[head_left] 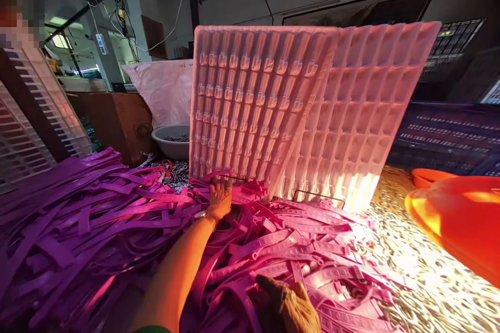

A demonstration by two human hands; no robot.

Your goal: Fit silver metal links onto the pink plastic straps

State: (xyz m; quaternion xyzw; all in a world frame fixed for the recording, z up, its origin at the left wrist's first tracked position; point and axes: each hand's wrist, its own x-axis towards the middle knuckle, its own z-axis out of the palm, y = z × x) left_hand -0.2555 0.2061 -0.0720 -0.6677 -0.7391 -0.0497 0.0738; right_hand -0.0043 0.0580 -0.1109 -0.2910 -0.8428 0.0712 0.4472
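Observation:
Many flat purple straps [128, 210] lie in a wide heap across the work surface. My bare left hand [221, 199], with a band at its wrist, reaches far forward onto the straps, palm down with its fingers a little apart. Just ahead of its fingertips is the foot of an upright clear plastic tray [250, 99] with rows of long pockets. My right hand [291, 304], in a brown glove, is low among the pink-lit straps at the bottom edge. Its thumb points left; the other fingers are mostly hidden, so any hold is unclear.
A second moulded tray [351, 99] leans at the right of the first. Metal rings [425, 265] cover the right side beside an orange container [461, 218]. Behind the heap are a grey basin [172, 148] of small metal parts and a cardboard box [113, 119]. Another person is at the far left.

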